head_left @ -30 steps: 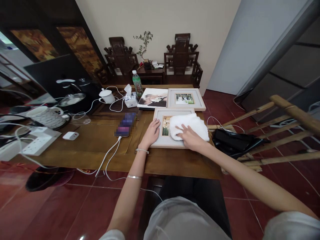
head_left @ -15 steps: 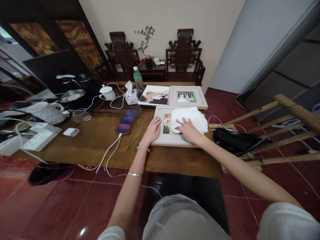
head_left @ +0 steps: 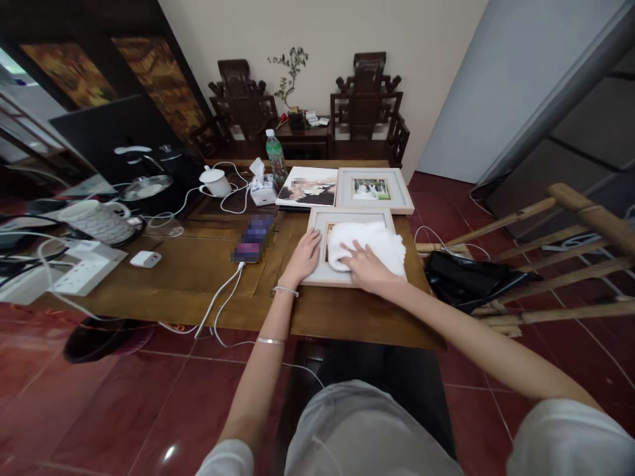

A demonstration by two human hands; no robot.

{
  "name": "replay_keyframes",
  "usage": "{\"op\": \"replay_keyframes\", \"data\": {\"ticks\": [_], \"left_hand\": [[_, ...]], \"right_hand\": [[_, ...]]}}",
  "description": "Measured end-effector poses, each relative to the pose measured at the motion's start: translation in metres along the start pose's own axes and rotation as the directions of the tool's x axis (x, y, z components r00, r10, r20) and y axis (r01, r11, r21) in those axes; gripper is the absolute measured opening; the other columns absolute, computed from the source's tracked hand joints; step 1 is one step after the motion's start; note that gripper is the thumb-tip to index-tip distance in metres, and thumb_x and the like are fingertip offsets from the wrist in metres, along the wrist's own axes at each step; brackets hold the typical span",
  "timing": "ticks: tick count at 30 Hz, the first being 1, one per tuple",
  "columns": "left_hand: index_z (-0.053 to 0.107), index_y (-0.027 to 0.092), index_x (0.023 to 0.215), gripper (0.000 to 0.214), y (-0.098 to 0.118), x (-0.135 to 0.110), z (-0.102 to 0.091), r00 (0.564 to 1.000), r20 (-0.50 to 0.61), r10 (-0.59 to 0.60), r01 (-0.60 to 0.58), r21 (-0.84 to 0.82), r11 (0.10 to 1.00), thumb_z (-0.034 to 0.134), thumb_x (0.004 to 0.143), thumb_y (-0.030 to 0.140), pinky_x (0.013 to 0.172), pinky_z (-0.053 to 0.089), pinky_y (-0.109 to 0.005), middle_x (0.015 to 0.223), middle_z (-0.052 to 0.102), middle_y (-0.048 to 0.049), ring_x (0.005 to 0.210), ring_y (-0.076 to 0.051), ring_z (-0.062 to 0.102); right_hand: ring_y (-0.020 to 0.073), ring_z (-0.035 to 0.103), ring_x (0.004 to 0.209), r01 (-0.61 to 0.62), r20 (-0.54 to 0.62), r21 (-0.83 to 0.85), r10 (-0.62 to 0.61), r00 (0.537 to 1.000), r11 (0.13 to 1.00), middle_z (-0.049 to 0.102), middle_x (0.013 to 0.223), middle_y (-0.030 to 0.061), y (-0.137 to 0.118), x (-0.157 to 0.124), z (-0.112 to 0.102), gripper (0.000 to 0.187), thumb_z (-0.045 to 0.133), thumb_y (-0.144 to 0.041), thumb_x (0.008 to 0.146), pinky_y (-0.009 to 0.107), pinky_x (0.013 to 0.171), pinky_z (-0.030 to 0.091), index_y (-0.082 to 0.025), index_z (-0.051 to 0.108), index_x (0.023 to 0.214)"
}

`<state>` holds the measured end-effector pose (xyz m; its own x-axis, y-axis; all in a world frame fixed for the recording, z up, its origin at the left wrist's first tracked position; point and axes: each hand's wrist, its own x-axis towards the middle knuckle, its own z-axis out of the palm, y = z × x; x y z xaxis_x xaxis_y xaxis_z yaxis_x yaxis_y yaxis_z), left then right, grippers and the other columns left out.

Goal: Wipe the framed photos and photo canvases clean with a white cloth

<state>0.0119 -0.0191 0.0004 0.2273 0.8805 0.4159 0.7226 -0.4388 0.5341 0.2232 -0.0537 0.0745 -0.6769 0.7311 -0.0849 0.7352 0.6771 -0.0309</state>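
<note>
A light picture frame (head_left: pixel 350 216) lies flat near the table's front edge, with a folded white towel (head_left: pixel 384 246) over most of its middle. On top of the towel, my right hand (head_left: pixel 366 266) presses down and grips it, fingers partly spread. The towel hides nearly all of the picture inside. My left hand (head_left: pixel 305 256) rests on the frame's left border, fingers stretched out, holding nothing. Behind lie a second framed photo (head_left: pixel 371 189) with a pale border and a blurred photo print (head_left: pixel 308 188) to its left.
A charging phone (head_left: pixel 254 238) lies left of my hands, its white cable running off the front edge. Further back stand a tissue box (head_left: pixel 262 190), a bottle (head_left: pixel 276 157) and a lidded cup (head_left: pixel 215 182). A power strip (head_left: pixel 89 268) and mug (head_left: pixel 96 221) are at left; a bamboo rack (head_left: pixel 526 264) at right.
My right hand has slid the towel left and slightly toward me across the frame, covering more of the picture. My left hand keeps its place on the border.
</note>
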Motion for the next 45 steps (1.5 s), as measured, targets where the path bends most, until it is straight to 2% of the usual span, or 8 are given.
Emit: {"op": "replay_keyframes", "data": {"ticks": [6,10,21,25,29,35,40,45], "left_hand": [[0.054,0.008,0.13,0.042,0.001,0.0,-0.002,1.0,0.016,-0.002,0.002,0.0,1.0,0.04,0.092,0.017,0.117,0.028,-0.05,0.141,0.049,-0.0182,0.14,-0.027,0.034],[0.055,0.011,0.13,0.042,-0.002,0.0,-0.001,1.0,0.008,0.003,-0.003,-0.002,1.0,0.04,0.092,0.016,0.117,0.028,-0.049,0.141,0.05,-0.0152,0.14,-0.026,0.035],[0.057,0.009,0.128,0.041,0.004,0.001,-0.002,1.0,0.006,-0.024,0.024,-0.032,0.999,0.04,0.092,0.018,0.117,0.027,-0.048,0.141,0.05,-0.0157,0.141,-0.026,0.034],[0.057,0.009,0.128,0.042,0.013,0.001,-0.007,0.994,-0.005,-0.108,0.107,-0.138,0.985,0.037,0.096,0.027,0.118,0.025,-0.045,0.141,0.052,-0.0144,0.14,-0.024,0.035],[0.052,0.014,0.134,0.048,0.02,0.001,-0.011,0.973,-0.036,-0.229,0.206,-0.31,0.928,0.029,0.1,0.038,0.117,0.028,-0.04,0.144,0.049,-0.0109,0.135,-0.021,0.043],[0.05,0.012,0.135,0.047,0.017,0.0,-0.008,0.986,-0.085,-0.14,0.118,-0.227,0.967,0.031,0.099,0.035,0.118,0.023,-0.04,0.149,0.042,-0.0118,0.139,-0.02,0.036],[0.049,0.008,0.136,0.045,0.01,-0.001,-0.006,0.995,-0.059,-0.077,0.069,-0.127,0.989,0.041,0.094,0.022,0.117,0.029,-0.041,0.145,0.046,-0.0161,0.137,-0.024,0.04],[0.066,0.012,0.116,0.039,0.013,-0.001,-0.01,0.999,-0.033,-0.011,0.007,-0.119,0.993,0.041,0.087,0.007,0.115,0.033,-0.043,0.127,0.063,-0.0116,0.135,-0.024,0.044]], "right_hand": [[0.0392,0.015,0.143,-0.114,-0.216,-0.102,0.09,0.972,0.988,0.023,0.158,0.012,0.053,0.063,0.008,0.049,0.046,-0.002,0.082,0.059,0.11,0.022,-0.013,0.058,0.128],[0.0435,0.016,0.141,-0.145,-0.169,-0.137,0.121,0.978,0.98,0.026,0.157,0.0114,0.055,0.078,0.007,0.045,0.049,-0.006,0.084,0.064,0.108,0.02,-0.014,0.059,0.127],[0.0334,0.054,0.114,0.138,0.203,-0.016,-0.132,0.97,0.99,0.056,0.135,0.0151,-0.019,-0.012,-0.032,0.05,0.04,0.003,0.075,0.045,0.085,0.048,-0.016,0.065,0.115],[0.0351,0.049,0.122,0.206,0.107,-0.027,-0.202,0.973,0.978,0.052,0.139,0.0139,-0.038,-0.022,-0.031,0.045,0.043,0.001,0.076,0.049,0.091,0.045,-0.015,0.067,0.11],[0.0406,0.032,0.136,0.159,0.053,-0.059,-0.156,0.986,0.985,0.037,0.152,0.0096,-0.041,0.0,-0.014,0.046,0.046,-0.003,0.079,0.06,0.101,0.036,-0.017,0.064,0.119],[0.0385,0.026,0.14,0.063,-0.092,-0.108,-0.074,0.993,0.992,0.033,0.154,0.0098,-0.01,0.049,0.007,0.042,0.045,-0.005,0.083,0.056,0.109,0.028,-0.014,0.066,0.118],[0.0336,0.028,0.139,0.001,-0.163,-0.033,-0.006,0.987,0.999,0.037,0.152,0.0083,0.024,0.086,-0.005,0.049,0.047,-0.002,0.079,0.051,0.106,0.034,-0.015,0.061,0.125],[0.034,0.025,0.14,-0.05,-0.294,-0.028,0.04,0.955,0.998,0.032,0.154,0.0117,0.02,0.113,-0.023,0.045,0.047,-0.006,0.083,0.048,0.104,0.036,-0.011,0.059,0.126]]}}
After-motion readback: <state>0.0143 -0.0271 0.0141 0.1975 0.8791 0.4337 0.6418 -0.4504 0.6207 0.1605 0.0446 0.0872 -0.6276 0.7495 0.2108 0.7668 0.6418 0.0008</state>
